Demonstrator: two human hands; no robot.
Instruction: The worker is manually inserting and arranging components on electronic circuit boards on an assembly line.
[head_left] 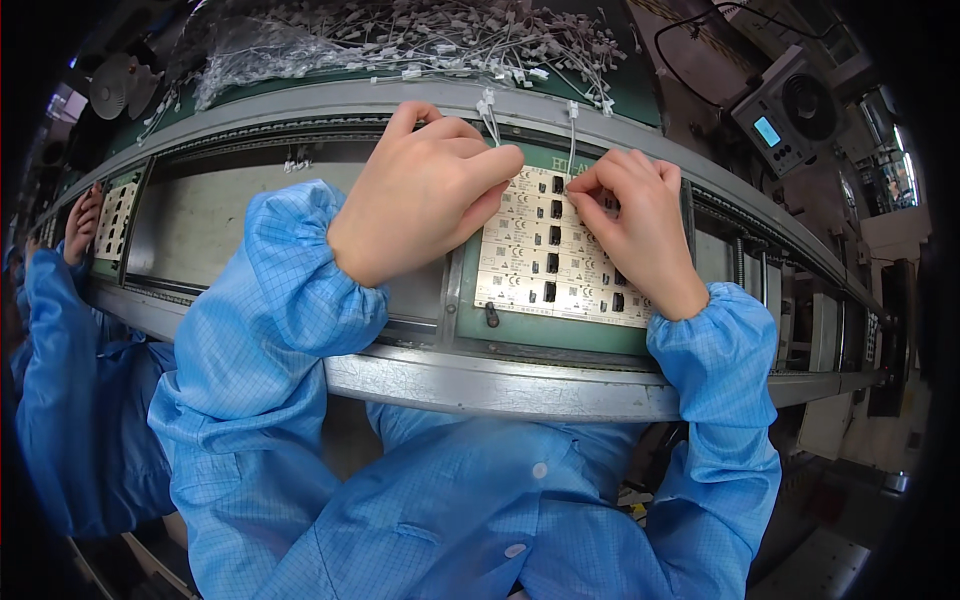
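A pale panel of joined circuit boards with rows of black connectors sits on a green carrier plate in the conveyor. At the panel's upper left corner my left hand has thumb and forefinger pinched together; a pair of white-ended wires rises behind those fingertips. My right hand pinches at the top row of connectors, right of the middle. Just above its fingertips stands another white-ended wire, which seems to run down into the pinch. Fingers hide both lower wire ends.
Beyond the far rail lies a large heap of white-ended wires, partly on clear plastic. A metal rail crosses in front of me. At the left, a co-worker's hand touches another panel. A device with a lit display stands far right.
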